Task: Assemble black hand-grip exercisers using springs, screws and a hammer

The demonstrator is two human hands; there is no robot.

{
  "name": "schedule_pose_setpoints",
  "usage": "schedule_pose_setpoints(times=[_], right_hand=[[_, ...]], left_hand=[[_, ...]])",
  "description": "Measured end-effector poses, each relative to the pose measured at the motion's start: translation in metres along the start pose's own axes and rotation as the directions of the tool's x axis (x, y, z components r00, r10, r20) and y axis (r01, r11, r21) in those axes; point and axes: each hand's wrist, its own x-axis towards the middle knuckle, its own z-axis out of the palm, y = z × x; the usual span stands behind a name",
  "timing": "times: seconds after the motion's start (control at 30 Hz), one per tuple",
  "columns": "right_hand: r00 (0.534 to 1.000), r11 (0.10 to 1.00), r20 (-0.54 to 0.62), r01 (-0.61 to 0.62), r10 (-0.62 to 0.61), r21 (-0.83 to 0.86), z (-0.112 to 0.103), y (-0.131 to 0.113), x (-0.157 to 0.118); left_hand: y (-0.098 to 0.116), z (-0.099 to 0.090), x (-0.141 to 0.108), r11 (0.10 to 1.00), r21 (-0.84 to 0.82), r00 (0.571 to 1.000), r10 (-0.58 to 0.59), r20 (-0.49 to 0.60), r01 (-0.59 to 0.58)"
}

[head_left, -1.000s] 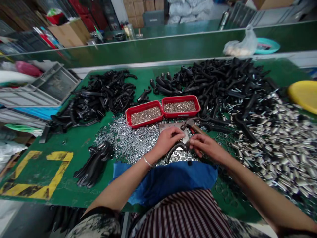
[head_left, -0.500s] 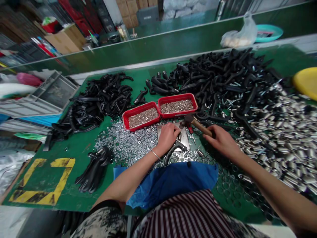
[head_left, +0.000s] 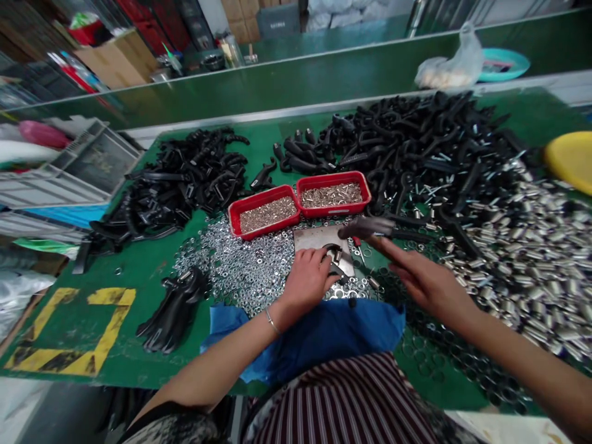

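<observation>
My right hand (head_left: 419,277) is wrapped round the wooden handle of a hammer (head_left: 370,227), whose blurred head is raised over the right part of a metal plate (head_left: 314,238). My left hand (head_left: 308,277) rests at the plate's left edge, fingers closed on a black plastic handle (head_left: 340,271). A small shiny metal cylinder sits at that handle's end. Part of the handle is hidden behind my fingers. A red-handled screwdriver (head_left: 356,242) lies just right of the plate.
Two red trays (head_left: 263,233) of small metal parts stand behind the plate. Loose nuts (head_left: 231,265) spread to the left, metal cylinders (head_left: 522,246) to the right. Black handles (head_left: 407,135) are heaped at the back, and a bundle of them (head_left: 173,314) lies front left.
The hammer head has lifted off the work and swung up to the right. My left hand has drawn back toward me, turning the black handle on the plate.
</observation>
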Motion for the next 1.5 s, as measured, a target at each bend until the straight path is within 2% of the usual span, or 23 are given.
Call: schedule_pose_setpoints(times=[0.1,0.17,0.23,0.3,0.4,0.47,0.57,0.67,0.73,0.83,0.9,0.97,1.03,1.07,1.13,1.2,1.23,1.3,1.37,1.43,1.5], right_hand=[[0.992,1.000,0.121,0.030,-0.029,-0.007,-0.003,0.001,0.001],[0.995,0.998,0.083,0.059,-0.060,0.017,-0.007,-0.004,0.001],[0.997,0.997,-0.019,0.071,-0.070,0.013,-0.009,-0.013,0.000],[0.997,0.997,-0.026,0.065,-0.066,-0.032,-0.006,-0.022,0.000],[0.985,0.994,0.168,0.062,-0.046,-0.089,0.002,-0.029,0.003],[0.973,0.998,0.224,0.062,-0.053,-0.032,0.004,-0.029,0.005],[0.998,0.993,0.070,-0.002,-0.006,0.117,-0.001,-0.021,0.004],[0.978,0.973,-0.086,-0.176,0.190,0.153,-0.010,0.005,-0.001],[0.959,0.968,-0.137,-0.240,0.248,0.069,-0.017,0.030,-0.001],[0.972,0.945,-0.201,-0.179,0.125,-0.275,-0.021,0.059,0.012],[0.984,0.900,-0.174,-0.104,0.031,-0.424,-0.013,0.058,0.030],[0.997,0.922,-0.072,-0.064,0.039,-0.383,0.005,0.043,0.054],[0.987,0.945,0.073,-0.113,0.141,-0.305,0.029,0.021,0.079],[0.969,0.926,0.103,-0.182,0.227,-0.331,0.041,0.011,0.091],[0.928,0.853,0.081,-0.299,0.365,-0.427,0.061,-0.003,0.110],[0.909,0.804,0.049,-0.341,0.415,-0.487,0.069,-0.006,0.122],[0.910,0.807,0.052,-0.338,0.412,-0.484,0.069,-0.005,0.124],[0.925,0.848,0.041,-0.329,0.378,-0.417,0.060,-0.002,0.127],[0.948,0.912,-0.037,-0.314,0.315,-0.263,0.047,-0.003,0.126],[0.963,0.967,-0.099,-0.254,0.251,-0.017,0.039,-0.013,0.125],[0.971,0.943,-0.089,-0.189,0.221,0.276,0.041,-0.027,0.123]], left_hand=[[0.007,-0.001,-0.007,1.000,0.016,1.000,-0.013,0.024,0.013],[0.011,0.000,-0.009,0.996,0.024,0.996,-0.090,-0.016,0.091],[0.014,0.003,-0.012,0.977,0.038,0.977,-0.206,-0.059,0.208],[0.016,0.006,-0.015,0.952,0.041,0.952,-0.299,-0.071,0.302],[0.017,0.010,-0.017,0.938,0.021,0.936,-0.345,-0.067,0.347],[0.016,0.010,-0.017,0.946,-0.002,0.944,-0.324,-0.068,0.324],[0.010,0.001,-0.015,0.958,-0.114,0.960,-0.273,-0.065,0.264],[-0.004,-0.010,-0.011,0.876,-0.403,0.952,-0.305,-0.036,0.265],[-0.017,-0.013,-0.006,0.806,-0.526,0.940,-0.341,-0.035,0.272],[-0.037,-0.009,-0.001,0.861,-0.430,0.941,-0.331,-0.070,0.271],[-0.044,-0.002,0.000,0.909,-0.321,0.952,-0.299,-0.058,0.266],[-0.047,0.004,-0.001,0.923,-0.285,0.958,-0.283,-0.045,0.259],[-0.048,0.007,-0.003,0.918,-0.298,0.957,-0.286,-0.048,0.260],[-0.048,0.007,-0.004,0.914,-0.311,0.956,-0.290,-0.049,0.261],[-0.048,0.007,-0.006,0.906,-0.331,0.953,-0.298,-0.052,0.265],[-0.049,0.007,-0.007,0.904,-0.336,0.952,-0.301,-0.063,0.264],[-0.049,0.008,-0.007,0.904,-0.337,0.951,-0.302,-0.070,0.262],[-0.050,0.009,-0.008,0.902,-0.344,0.949,-0.305,-0.081,0.261],[-0.050,0.011,-0.009,0.900,-0.348,0.947,-0.310,-0.084,0.264],[-0.050,0.013,-0.010,0.899,-0.342,0.945,-0.316,-0.079,0.272],[-0.049,0.012,-0.010,0.899,-0.334,0.944,-0.323,-0.068,0.283]])
